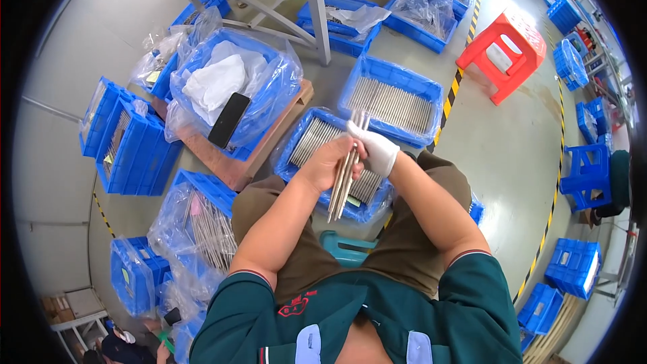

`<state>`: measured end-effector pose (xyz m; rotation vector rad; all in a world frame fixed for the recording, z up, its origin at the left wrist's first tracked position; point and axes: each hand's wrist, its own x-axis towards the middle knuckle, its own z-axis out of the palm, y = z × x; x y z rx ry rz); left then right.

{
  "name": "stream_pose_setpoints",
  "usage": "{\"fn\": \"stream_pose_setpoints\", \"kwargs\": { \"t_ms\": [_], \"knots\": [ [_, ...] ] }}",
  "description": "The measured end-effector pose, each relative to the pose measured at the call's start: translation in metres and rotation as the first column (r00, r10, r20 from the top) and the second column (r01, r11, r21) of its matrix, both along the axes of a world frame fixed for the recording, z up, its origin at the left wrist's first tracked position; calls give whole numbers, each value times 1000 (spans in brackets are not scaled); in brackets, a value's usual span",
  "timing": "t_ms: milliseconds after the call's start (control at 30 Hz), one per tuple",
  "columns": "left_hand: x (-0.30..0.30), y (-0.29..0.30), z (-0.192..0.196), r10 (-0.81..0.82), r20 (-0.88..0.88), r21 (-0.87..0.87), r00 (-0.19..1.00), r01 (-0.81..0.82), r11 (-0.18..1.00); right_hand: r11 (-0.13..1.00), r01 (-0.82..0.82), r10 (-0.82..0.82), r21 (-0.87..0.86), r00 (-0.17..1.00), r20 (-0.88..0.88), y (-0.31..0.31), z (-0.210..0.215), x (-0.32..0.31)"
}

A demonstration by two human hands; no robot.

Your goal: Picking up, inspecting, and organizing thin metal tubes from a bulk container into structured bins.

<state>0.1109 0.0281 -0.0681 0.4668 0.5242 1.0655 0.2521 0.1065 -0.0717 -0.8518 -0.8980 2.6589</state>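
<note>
A small bundle of silvery metal rods is held slanting in front of my lap. My bare left hand is closed round the middle of the bundle. White-gloved, my right hand is closed about its upper part, right beside the left; some of its fingers are hidden. Below both hands stands a blue plastic-lined crate with rows of similar rods. Just beyond it, another blue crate holds a neat row of rods.
At the left, a lined crate with white cloth and a black phone rests on a wooden pallet. Loose rods fill a bagged crate nearby. A red stool stands right; a table leg rises ahead.
</note>
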Motion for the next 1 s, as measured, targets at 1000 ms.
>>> {"fn": "stream_pose_setpoints", "kwargs": {
  "t_ms": [1000],
  "knots": [
    [-54,19,33,238,-281,-248,930,-310,918,843,514,-535,159,774,338,324,-319,-58]
  ]
}}
